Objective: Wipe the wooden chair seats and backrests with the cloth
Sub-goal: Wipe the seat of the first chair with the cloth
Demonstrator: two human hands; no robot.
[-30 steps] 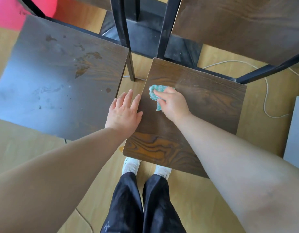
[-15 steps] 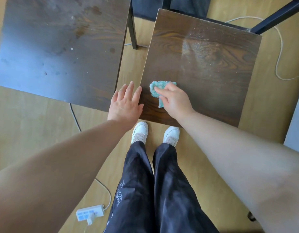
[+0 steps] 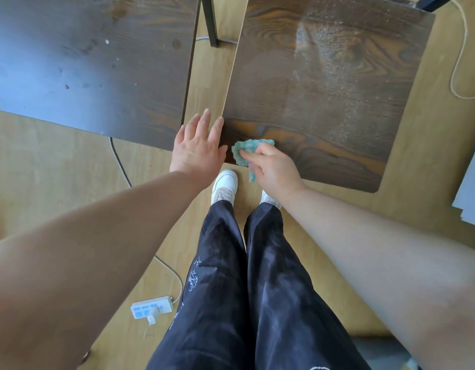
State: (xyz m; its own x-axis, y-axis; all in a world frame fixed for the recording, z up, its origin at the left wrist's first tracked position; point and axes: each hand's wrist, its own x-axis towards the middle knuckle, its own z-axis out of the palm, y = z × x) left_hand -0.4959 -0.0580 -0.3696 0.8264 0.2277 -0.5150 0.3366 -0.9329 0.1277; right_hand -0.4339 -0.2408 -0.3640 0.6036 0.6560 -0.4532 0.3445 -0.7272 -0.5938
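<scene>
Looking down from the head camera, the right hand (image 3: 273, 169) pinches a bunched teal cloth (image 3: 248, 150) between thumb and curled fingers and presses it on the near left corner of the right seat (image 3: 324, 89), just below the centre of the frame. One tail of the cloth hangs off the seat's near edge. Beyond that it is a wad with no clear long axis.

The left hand (image 3: 199, 145) lies flat with its fingers straight and slightly spread. It holds nothing and sits just left of the cloth, at the seat's left edge (whether it bears on the wood or only hovers I cannot tell).

From the cloth, nearly all of the seat lies up and to the right in the frame. The board is close to square and a little skewed, its left edge leaning right as it rises. A pale dusty patch shows in its upper right, well apart from the cloth. The right hand is the nearer one to it, so the next stroke probably runs away from the body toward that patch.

The left seat (image 3: 92, 62), in the upper left, is spotted and looks unwiped. No backrest is in view.
</scene>
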